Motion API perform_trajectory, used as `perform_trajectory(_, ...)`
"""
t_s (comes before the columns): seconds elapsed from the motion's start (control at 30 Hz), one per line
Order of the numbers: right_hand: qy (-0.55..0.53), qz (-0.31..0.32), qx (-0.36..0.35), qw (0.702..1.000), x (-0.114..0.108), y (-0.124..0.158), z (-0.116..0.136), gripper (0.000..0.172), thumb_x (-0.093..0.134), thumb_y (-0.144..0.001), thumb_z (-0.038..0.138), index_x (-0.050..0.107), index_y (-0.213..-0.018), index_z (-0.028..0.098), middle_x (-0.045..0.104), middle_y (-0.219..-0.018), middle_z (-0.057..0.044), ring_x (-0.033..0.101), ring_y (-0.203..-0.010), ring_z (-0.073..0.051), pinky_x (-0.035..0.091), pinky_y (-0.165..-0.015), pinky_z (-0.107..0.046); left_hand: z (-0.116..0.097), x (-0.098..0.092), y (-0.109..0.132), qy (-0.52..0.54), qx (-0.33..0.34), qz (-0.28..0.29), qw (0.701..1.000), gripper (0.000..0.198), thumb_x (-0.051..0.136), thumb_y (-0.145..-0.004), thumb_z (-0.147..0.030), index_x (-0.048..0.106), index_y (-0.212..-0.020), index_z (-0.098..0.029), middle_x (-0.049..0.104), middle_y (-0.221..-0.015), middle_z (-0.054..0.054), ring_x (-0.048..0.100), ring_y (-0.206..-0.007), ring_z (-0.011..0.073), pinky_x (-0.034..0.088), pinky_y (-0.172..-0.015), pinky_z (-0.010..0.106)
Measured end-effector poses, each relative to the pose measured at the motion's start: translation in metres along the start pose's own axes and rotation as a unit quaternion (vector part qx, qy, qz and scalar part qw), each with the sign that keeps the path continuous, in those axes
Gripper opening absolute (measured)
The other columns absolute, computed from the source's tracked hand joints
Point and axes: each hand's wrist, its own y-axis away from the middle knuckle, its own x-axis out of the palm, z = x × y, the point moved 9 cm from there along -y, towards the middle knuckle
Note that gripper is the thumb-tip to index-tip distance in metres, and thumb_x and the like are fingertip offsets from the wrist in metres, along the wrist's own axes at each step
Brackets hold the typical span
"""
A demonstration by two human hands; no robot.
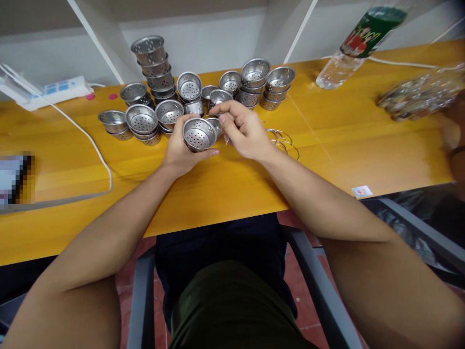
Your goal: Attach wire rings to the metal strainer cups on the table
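Cup [199,134] clamped in left hand [178,150]; right hand [244,130] apparently pinches wire [227,141]; fitting seems in hand, calling for steady alignment.

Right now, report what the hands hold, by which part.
Left hand: a perforated metal cup, by its outer side. Right hand: apparently thin wire; grip point unclear.

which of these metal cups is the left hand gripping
The cup nearest the person, just left of the right hand. The left hand's fingers and thumb wrap it, while the stacked cups behind rest on the table.
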Motion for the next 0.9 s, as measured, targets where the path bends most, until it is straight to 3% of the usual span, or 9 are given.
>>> perform_trajectory(0.2,0.028,0.003,-0.009,1.000,0.004,0.000,0.000,0.050,0.074,-0.122,0.080,0.078,-0.136,0.033,0.065,-0.099,-0.005,0.063,-0.091,-0.031,0.071,-0.089,-0.049,0.013,0.014,0.007,0.005,0.008,0.030,0.999,0.117,0.112,-0.088,-0.095,0.057,-0.173,-0.036,0.078,-0.148,0.010,0.086,-0.146,0.0418,0.073,-0.130,0.062)
perform_trajectory(0.33,0.024,0.012,0.000,1.000,0.007,0.000,-0.002,0.046,0.075,-0.122,0.076,0.078,-0.139,0.033,0.068,-0.102,-0.006,0.064,-0.094,-0.032,0.070,-0.089,-0.048,0.017,0.016,0.009,-0.003,0.021,0.030,0.999,0.117,0.113,-0.088,-0.093,0.056,-0.172,-0.036,0.078,-0.148,0.010,0.086,-0.142,0.0406,0.074,-0.128,0.061)
perform_trajectory(0.47,0.042,-0.004,-0.008,0.999,0.008,0.001,-0.002,0.039,0.073,-0.123,0.066,0.078,-0.142,0.032,0.068,-0.104,-0.007,0.063,-0.092,-0.031,0.069,-0.089,-0.047,0.008,0.014,0.007,-0.017,0.029,0.026,0.999,0.116,0.114,-0.088,-0.092,0.057,-0.171,-0.035,0.078,-0.147,0.010,0.087,-0.143,0.0416,0.073,-0.130,0.062)
perform_trajectory(0.6,0.078,-0.041,-0.005,0.996,0.010,0.005,-0.002,0.029,0.071,-0.123,0.054,0.076,-0.142,0.032,0.059,-0.095,-0.003,0.061,-0.087,-0.030,0.068,-0.089,-0.046,-0.002,0.014,0.005,-0.019,0.026,0.036,0.999,0.123,0.116,-0.079,-0.096,0.060,-0.170,-0.035,0.080,-0.149,0.011,0.086,-0.147,0.0441,0.072,-0.131,0.063)
perform_trajectory(0.73,0.082,-0.051,-0.005,0.995,0.015,0.008,0.002,0.020,0.070,-0.121,0.050,0.076,-0.127,0.031,0.055,-0.088,-0.001,0.056,-0.082,-0.027,0.066,-0.088,-0.046,-0.009,0.014,0.006,-0.014,0.020,0.031,0.999,0.118,0.113,-0.079,-0.101,0.064,-0.163,-0.034,0.083,-0.147,0.010,0.087,-0.142,0.0413,0.074,-0.125,0.059)
perform_trajectory(0.9,0.012,-0.001,-0.061,0.998,0.012,0.003,0.016,0.031,0.073,-0.123,0.057,0.080,-0.115,0.027,0.062,-0.091,-0.003,0.057,-0.083,-0.023,0.060,-0.080,-0.039,-0.011,0.013,0.008,-0.001,0.000,0.028,1.000,0.101,0.103,-0.091,-0.101,0.068,-0.156,-0.033,0.086,-0.138,0.008,0.089,-0.130,0.0364,0.076,-0.115,0.054)
